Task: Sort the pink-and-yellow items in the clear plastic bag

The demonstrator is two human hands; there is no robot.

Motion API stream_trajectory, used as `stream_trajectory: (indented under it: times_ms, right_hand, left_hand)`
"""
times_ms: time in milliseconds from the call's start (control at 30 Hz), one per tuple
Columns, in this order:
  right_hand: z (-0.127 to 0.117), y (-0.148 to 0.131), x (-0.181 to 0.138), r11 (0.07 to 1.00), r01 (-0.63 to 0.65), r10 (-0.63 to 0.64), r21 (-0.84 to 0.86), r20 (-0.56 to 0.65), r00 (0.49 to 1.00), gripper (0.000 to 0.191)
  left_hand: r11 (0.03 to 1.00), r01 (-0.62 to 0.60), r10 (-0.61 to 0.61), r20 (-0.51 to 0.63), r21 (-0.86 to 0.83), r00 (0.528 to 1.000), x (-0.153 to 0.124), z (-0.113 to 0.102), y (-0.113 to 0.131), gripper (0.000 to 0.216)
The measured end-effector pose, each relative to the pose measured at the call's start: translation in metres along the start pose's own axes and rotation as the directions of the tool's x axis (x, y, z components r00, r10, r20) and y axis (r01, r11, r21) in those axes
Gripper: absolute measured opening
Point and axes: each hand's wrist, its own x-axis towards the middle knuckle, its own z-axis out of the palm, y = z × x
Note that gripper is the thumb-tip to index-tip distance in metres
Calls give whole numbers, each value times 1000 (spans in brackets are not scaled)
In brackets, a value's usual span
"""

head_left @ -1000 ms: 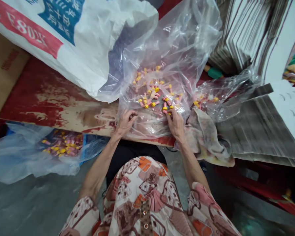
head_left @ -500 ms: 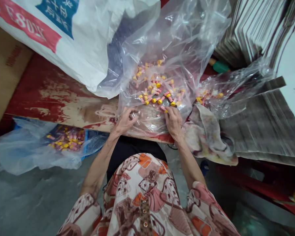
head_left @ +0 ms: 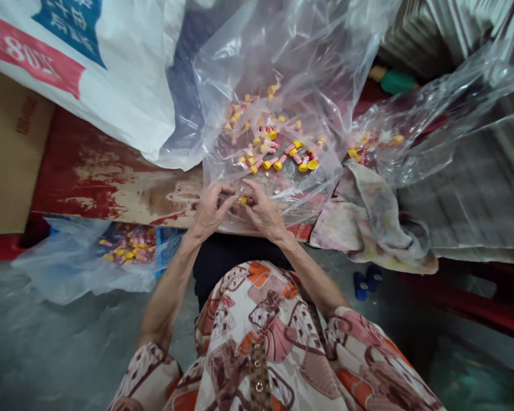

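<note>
My left hand (head_left: 212,210) is at the near edge of the bench, its thumb and fingers curled together; what they pinch is hidden. Facing it, my right hand (head_left: 263,212) grips a small yellow-capped bottle (head_left: 242,200) between thumb and fingers, close to the left fingertips. Both hands are over the front of a clear plastic bag (head_left: 278,68) spread on the bench. Just beyond them, many little pink bottles with yellow caps (head_left: 278,164) lie loose on and in the plastic. A few tiny pale discs (head_left: 276,192) are scattered near my right hand.
A blue crate (head_left: 165,242) lined with plastic, below left, holds more pink and yellow pieces. A white printed sack (head_left: 124,91) and a cardboard box (head_left: 12,154) stand left. Rightward are a stained cloth (head_left: 368,222), another clear bag (head_left: 415,151) and stacked grey sheets (head_left: 466,200).
My right hand has moved left from the pile with a yellow-capped bottle and now meets my left hand. The left fingers have curled in. The view has shifted slightly.
</note>
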Motion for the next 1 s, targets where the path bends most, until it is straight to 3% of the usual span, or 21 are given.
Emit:
stream_trajectory:
  times_ms: [100,167,267,400,500,567,700,800,867,900,967,1000]
  right_hand:
    - [-9,11,7,984,52,-65,-170,-70,995,49]
    - [-27,18,13,947,-40,-28,-318,-207,978,43]
    - [-56,25,28,857,-248,83,-451,-355,931,40]
    - [-70,24,55,690,-402,264,-602,-308,914,37]
    - [-73,24,63,628,-422,319,-654,-278,906,29]
    - [-75,27,58,672,-391,256,-629,-298,920,23]
    - [-76,29,35,856,-215,18,-471,-389,921,20]
    - [-62,11,19,932,-125,-28,-340,-409,912,28]
    - [-46,-7,11,955,-43,-73,-292,-376,924,29]
    - [-37,-15,9,960,5,-108,-279,-356,928,28]
    - [-18,-23,5,960,81,-167,-268,-316,934,25]
    - [-10,-22,5,957,102,-183,-271,-290,940,22]
  left_hand:
    - [948,-72,37,118,310,992,0,10,-7,3]
    - [887,-88,-9,207,454,978,0,18,-9,0]
    - [832,-126,-38,281,540,959,4,21,-5,3]
    - [837,-115,-46,279,535,959,12,20,8,8]
    - [815,-78,-127,308,575,943,13,25,24,15]
    - [804,-74,-161,335,590,928,11,28,35,21]
    - [803,-54,-154,295,593,943,11,39,47,40]
    - [855,-57,-137,332,515,933,13,44,42,41]
    - [920,-55,-58,273,388,960,4,37,35,35]
    - [943,-52,-11,186,328,982,-5,28,31,32]
    - [961,-2,26,-84,276,996,-36,1,19,28]
    - [956,53,19,-240,290,971,-56,-18,11,27]
